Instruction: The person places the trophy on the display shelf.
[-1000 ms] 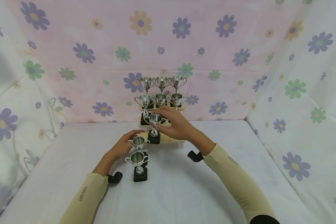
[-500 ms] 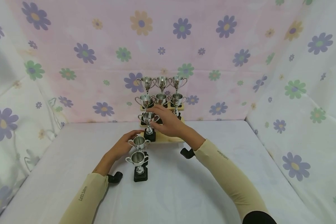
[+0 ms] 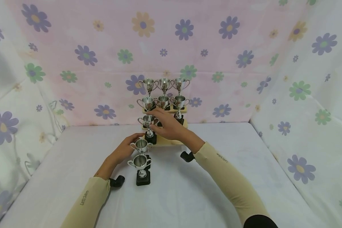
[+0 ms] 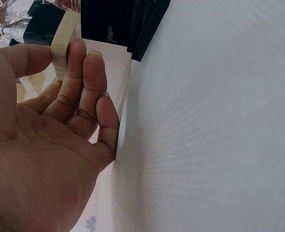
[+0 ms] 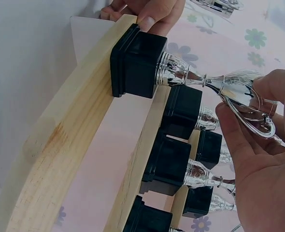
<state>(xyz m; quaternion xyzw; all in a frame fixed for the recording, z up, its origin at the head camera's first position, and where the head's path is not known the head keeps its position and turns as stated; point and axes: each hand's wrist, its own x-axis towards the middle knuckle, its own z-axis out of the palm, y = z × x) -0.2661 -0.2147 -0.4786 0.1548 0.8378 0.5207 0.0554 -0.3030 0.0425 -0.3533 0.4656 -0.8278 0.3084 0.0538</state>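
Note:
In the head view my right hand [image 3: 171,126] holds a small silver trophy [image 3: 150,138] with two handles and a black base, upright at the left end of the lowest step. From the right wrist view, thumb and fingers pinch its cup [image 5: 232,89], and the black base sits against the pale wooden step. My left hand [image 3: 124,148] grips the left end of the tiered wooden stand [image 3: 171,142]; the left wrist view has its thumb and fingers on either side of the board [image 4: 60,48].
Several matching trophies [image 3: 179,100] stand in rows on the two higher steps. Two more, a rear one [image 3: 141,145] and a front one [image 3: 142,179], stand on the white-covered table [image 3: 205,190] before the stand. A flowered cloth [image 3: 102,76] hangs behind.
My right hand has moved left with the trophy, from nearer the middle of the lowest step to its left end. My left hand has stayed at the stand's end.

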